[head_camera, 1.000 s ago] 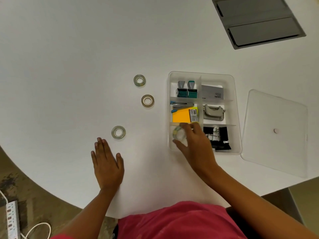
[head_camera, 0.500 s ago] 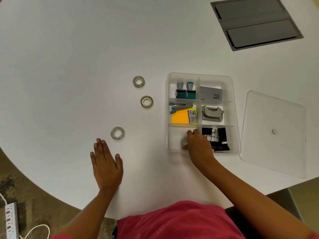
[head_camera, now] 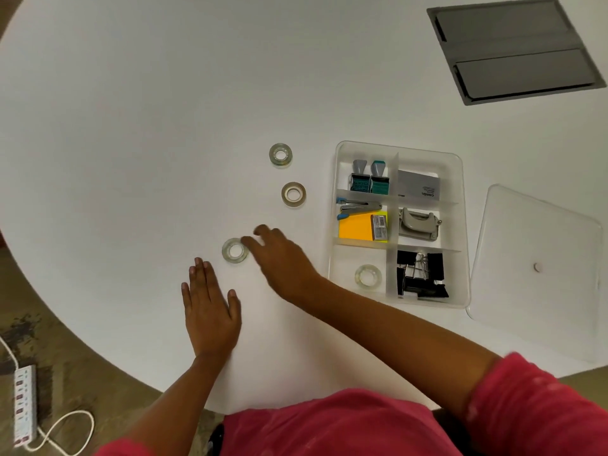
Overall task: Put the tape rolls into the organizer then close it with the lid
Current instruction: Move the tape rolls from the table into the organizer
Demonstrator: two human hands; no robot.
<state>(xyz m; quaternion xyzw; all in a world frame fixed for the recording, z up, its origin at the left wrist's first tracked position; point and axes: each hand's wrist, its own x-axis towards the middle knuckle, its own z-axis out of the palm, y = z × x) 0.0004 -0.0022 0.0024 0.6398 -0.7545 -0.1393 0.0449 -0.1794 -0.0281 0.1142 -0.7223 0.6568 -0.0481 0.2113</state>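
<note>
A clear organizer [head_camera: 464, 225] with several compartments sits on the white table. One clear tape roll [head_camera: 368, 275] lies in its near-left compartment. Three more tape rolls lie on the table left of it: a far one [head_camera: 280, 155], a brownish middle one [head_camera: 293, 194] and a near one [head_camera: 235, 251]. My right hand [head_camera: 279, 258] is stretched out to the left, fingers apart and empty, its fingertips at the right edge of the near roll. My left hand [head_camera: 210, 306] rests flat on the table just below that roll. The clear lid [head_camera: 539, 268] lies right of the organizer.
The organizer also holds stamps [head_camera: 370, 181], a stapler [head_camera: 358, 207], orange sticky notes [head_camera: 357, 227], a hole punch [head_camera: 419, 223] and black binder clips [head_camera: 419, 274]. A grey hatch [head_camera: 516, 49] sits in the table at the far right. A power strip [head_camera: 23, 404] lies on the floor.
My right hand let go of a tape roll in the organizer's near-left compartment and swung left across the table to the near roll. My left hand stayed flat.
</note>
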